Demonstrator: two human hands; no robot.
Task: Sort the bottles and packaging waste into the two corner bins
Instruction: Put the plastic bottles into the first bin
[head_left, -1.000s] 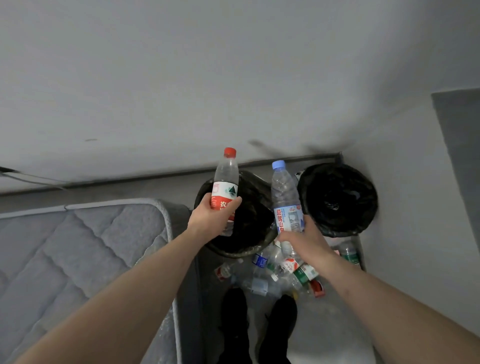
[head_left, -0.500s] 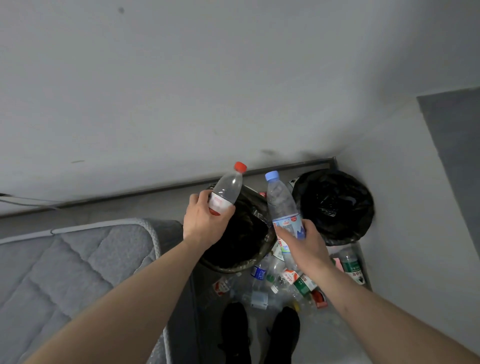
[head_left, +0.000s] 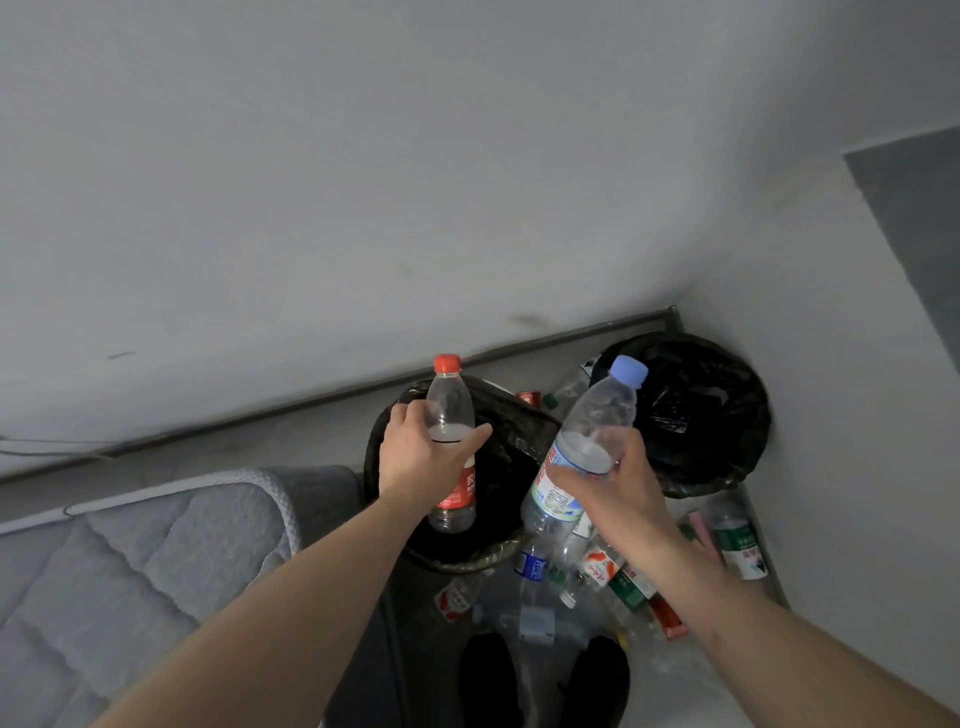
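1. The left hand (head_left: 421, 462) is grasping a red-capped bottle (head_left: 451, 447) around its middle, fingers and thumb curled about it. The bottle is standing nearly upright above the near bin (head_left: 384, 452), the black-lined one nearer the mattress (head_left: 145, 545).

2. The right hand (head_left: 618, 488) is grasping a blue-capped bottle (head_left: 587, 441) around its labelled body. It is leaning with its cap towards the far bin (head_left: 748, 415) in the corner and is hanging between the two bins.

3. Change noted: half a second earlier the red-capped bottle was tilting, cap to the right, over the near bin's far rim. It is now standing straight and sitting further over the opening. The blue-capped bottle is now leaning further right than before.

4. Both bottles are showing a little cloudy liquid inside; caps are on.

5. Judgement: both bottles are being lined up for release, the red-capped one apparently into the near bin. Which bin the blue-capped one is meant for cannot be told. Neither has been dropped yet.

6. Outstanding: a heap of bottles and cartons (head_left: 587, 582) is lying on the floor (head_left: 675, 675) just near of the bins, beside the person's dark shoes (head_left: 540, 675). A green-labelled bottle (head_left: 737, 540) is lying by the right wall. Much sorting appears to be remaining.
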